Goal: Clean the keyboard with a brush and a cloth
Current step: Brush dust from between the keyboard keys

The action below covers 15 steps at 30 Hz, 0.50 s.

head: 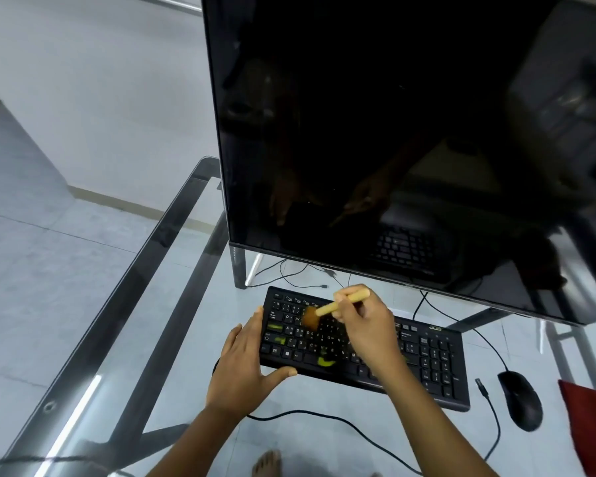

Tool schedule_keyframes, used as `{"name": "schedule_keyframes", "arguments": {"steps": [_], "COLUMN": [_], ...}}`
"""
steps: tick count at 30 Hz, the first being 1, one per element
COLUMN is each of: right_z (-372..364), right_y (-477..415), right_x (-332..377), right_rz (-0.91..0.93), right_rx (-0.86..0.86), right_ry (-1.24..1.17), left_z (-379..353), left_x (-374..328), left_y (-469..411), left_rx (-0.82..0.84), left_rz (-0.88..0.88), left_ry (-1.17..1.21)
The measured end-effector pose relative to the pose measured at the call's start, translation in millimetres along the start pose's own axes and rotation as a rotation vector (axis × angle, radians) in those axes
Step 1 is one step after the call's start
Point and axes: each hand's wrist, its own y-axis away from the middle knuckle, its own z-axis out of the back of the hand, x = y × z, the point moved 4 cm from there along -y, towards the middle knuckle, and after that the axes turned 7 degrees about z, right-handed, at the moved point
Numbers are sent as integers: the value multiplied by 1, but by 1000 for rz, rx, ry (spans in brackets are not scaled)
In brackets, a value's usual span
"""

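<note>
A black keyboard (430, 363) lies on the glass table in front of the monitor, with a few yellow-green marks on its left keys. My right hand (369, 328) grips a brush (327, 308) by its pale wooden handle. The brown bristles touch the upper left keys and look blurred. At the keyboard's left end my left hand (245, 366) clasps the edge, fingers along the side and thumb against the front. A dark red cloth (589, 421) lies at the right edge of the view.
A large dark monitor (393, 132) stands close behind the keyboard. A black mouse (520, 401) sits right of the keyboard, with cables (324, 416) trailing over the glass table (124, 332). A bare foot shows through the glass below.
</note>
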Motion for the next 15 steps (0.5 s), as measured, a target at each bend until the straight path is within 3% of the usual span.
{"name": "schedule_keyframes", "arguments": {"steps": [2,4,6,8,10,13,15], "right_z": [-14,-17,-20,-38,-52,-41,-38], "right_y": [-8,-19,-26,-29,-24,-24,-21], "right_x": [7,19,29,31,30,33,28], "right_rz": [-23,49,77,-23,-43,95,90], "right_rx": [148,84,9,158,300,44,48], "right_ry": [36,106,18,-128,-46,44,-53], "left_z": [1,1,0,-2,-4,-2,-2], "left_x": [1,0,-1,2,5,2,1], "left_y": [0,0,0,0,0,-1,-1], "left_rx": [-3,-3,-13,-12,-4,-16,-24], "left_rz": [-7,-16,-24,-17,-8,-28,-33], "left_ry": [-5,0,0,-10,-24,-12,-10]}}
